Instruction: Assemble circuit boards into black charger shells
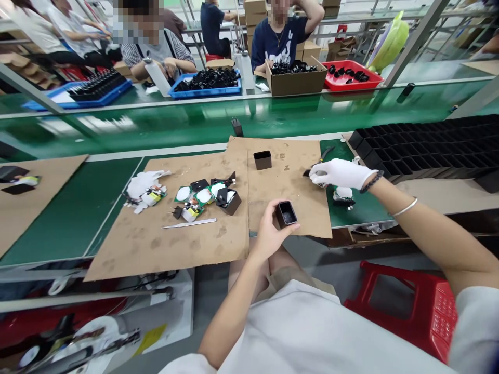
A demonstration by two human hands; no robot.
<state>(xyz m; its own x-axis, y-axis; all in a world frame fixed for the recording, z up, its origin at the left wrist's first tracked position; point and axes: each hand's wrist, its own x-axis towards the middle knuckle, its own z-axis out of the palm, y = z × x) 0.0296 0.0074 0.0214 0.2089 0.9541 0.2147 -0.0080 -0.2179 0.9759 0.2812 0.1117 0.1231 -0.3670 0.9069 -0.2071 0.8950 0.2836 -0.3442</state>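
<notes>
My left hand (270,228) is wrapped round a black rectangular charger housing (287,213), its open end tilted up towards me. To the right, my gloved right hand (334,172) has its fingers drawn together at the cardboard's edge. A dark piece (307,172) shows at its fingertips, too hidden to name. Just behind that hand lies a pair of pliers (326,152), partly covered. Another empty black housing (262,160) stands on the cardboard (210,244). Close to my right wrist sits a circuit board with a white pad (343,194).
Several circuit boards (204,196), a filled housing (232,202), tweezers (189,224) and a white glove (142,184) lie left. Rows of black housings (429,148) stand right. A charger (236,127) sits near the green belt (163,127). Co-workers sit opposite; a red stool (423,301) is beside me.
</notes>
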